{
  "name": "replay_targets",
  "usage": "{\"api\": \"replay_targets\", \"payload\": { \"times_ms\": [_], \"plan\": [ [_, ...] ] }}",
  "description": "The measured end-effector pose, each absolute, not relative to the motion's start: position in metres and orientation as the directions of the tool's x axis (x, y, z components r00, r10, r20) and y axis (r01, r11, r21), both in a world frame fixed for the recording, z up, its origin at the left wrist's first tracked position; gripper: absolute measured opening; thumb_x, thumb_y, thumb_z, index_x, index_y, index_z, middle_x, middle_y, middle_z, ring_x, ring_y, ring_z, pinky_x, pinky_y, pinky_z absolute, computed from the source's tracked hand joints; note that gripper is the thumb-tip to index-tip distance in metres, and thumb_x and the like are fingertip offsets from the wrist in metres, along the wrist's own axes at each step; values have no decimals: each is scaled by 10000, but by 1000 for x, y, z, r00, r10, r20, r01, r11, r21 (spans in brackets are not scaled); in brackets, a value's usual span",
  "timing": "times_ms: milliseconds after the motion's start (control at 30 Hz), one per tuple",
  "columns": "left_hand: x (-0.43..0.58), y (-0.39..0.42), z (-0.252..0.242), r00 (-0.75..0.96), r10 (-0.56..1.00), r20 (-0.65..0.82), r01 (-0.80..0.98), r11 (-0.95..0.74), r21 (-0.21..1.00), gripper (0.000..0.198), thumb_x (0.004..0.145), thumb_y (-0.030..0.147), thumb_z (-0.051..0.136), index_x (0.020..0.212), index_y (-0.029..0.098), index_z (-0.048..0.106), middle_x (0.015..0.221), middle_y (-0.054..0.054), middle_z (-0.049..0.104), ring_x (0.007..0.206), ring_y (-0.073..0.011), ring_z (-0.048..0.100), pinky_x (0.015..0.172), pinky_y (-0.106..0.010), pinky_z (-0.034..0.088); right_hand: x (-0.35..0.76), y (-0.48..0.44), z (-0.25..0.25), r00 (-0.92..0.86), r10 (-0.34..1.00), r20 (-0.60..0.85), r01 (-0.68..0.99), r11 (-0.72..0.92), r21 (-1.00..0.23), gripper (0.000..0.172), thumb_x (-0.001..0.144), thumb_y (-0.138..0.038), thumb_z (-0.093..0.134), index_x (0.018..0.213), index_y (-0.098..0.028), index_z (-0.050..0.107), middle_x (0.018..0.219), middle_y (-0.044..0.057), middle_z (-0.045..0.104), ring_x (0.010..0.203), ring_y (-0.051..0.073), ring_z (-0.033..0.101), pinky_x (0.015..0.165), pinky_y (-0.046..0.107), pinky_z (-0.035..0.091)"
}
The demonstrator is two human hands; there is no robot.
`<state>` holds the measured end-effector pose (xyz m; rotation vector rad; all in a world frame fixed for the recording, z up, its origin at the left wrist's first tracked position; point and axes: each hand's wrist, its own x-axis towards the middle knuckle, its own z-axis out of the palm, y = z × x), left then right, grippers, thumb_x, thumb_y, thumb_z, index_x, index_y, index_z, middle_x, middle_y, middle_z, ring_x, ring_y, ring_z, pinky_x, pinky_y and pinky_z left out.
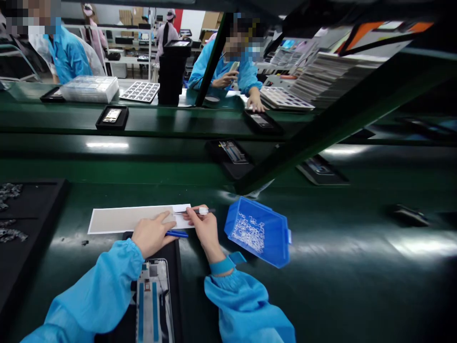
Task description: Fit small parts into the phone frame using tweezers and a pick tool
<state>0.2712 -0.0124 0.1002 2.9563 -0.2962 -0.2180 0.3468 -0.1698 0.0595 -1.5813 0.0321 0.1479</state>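
A long white-edged strip sheet (124, 220) with a beige face lies on the green bench. My left hand (152, 234) rests on it, index finger extended toward its bare white end. A blue pen-like tool (177, 234) sticks out between that hand's thumb and fingers. Pinched in my right hand (206, 232) are dark tweezers (210, 210) with a white wrap, their tips at the sheet's right part. The piece at the tips is too small to make out. Below my left hand, a phone frame (154, 305) with blue strips lies in a black tray (179, 286).
To the right stands a blue bin (282, 240) of small white pieces. A black tray (39, 243) with dark parts lies left. Phone trays (232, 159) sit along the line behind a slanting green post (321, 128). Across it, a co-worker's hand (255, 100) touches another tray.
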Motion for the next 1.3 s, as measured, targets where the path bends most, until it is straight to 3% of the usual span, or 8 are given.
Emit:
{"api": "replay_targets", "payload": {
  "times_ms": [167,233,333,433,567,667,767,1300],
  "plan": [
    [263,-1,106,983,-171,-62,-155,-966,208,353,934,393,577,1278,327,622,1490,-76,469,924,-272,713,756,-396,589,330,-179,72,994,32,-101,-103,80,-991,529,623,-673,756,723,-187,573,622,79,706,628,246,708,462,265,475],
    [252,10,109,996,-86,20,-89,-952,292,337,926,289,576,1258,307,632,1425,-67,536,972,-248,700,792,-351,571,312,-182,74,993,37,-115,-118,92,-989,512,635,-658,758,706,-189,566,584,59,680,571,214,679,418,235,423],
    [232,25,113,998,42,47,12,-860,511,233,950,286,514,1092,258,695,1099,-34,714,966,-215,689,801,-290,521,276,-184,74,984,74,-164,-170,87,-982,466,673,-616,762,700,-194,566,428,-12,559,453,169,595,368,206,332],
    [213,30,116,986,14,-167,116,-775,621,318,963,410,478,801,221,676,708,5,690,709,-187,669,634,-257,441,241,-181,70,968,123,-219,-226,41,-973,416,726,-580,747,706,-202,576,350,-79,430,351,126,477,392,223,378],
    [201,26,113,949,-80,-305,135,-770,623,343,948,401,469,696,207,600,601,27,601,567,-151,581,541,-252,324,219,-176,68,953,183,-242,-238,-46,-970,385,758,-551,738,721,-197,591,496,-25,586,428,151,559,512,283,501],
    [202,24,109,944,-93,-315,132,-771,623,284,943,380,476,772,211,628,666,21,637,609,-155,601,563,-253,331,218,-175,67,950,193,-244,-235,-68,-970,379,774,-548,726,745,-194,594,636,36,684,558,209,660,544,300,510],
    [207,23,106,940,-115,-322,123,-765,632,248,944,368,490,825,212,642,731,10,673,659,-163,628,588,-251,350,222,-174,64,954,181,-238,-225,-90,-970,372,780,-542,721,751,-194,593,626,35,675,645,250,701,555,298,497],
    [217,17,112,891,-91,-444,162,-851,499,210,944,344,498,797,212,569,691,8,612,644,-181,593,577,-271,305,225,-174,63,966,189,-174,-136,-201,-970,305,836,-456,665,726,-172,647,664,39,664,579,177,610,499,263,414]
  ]
}}
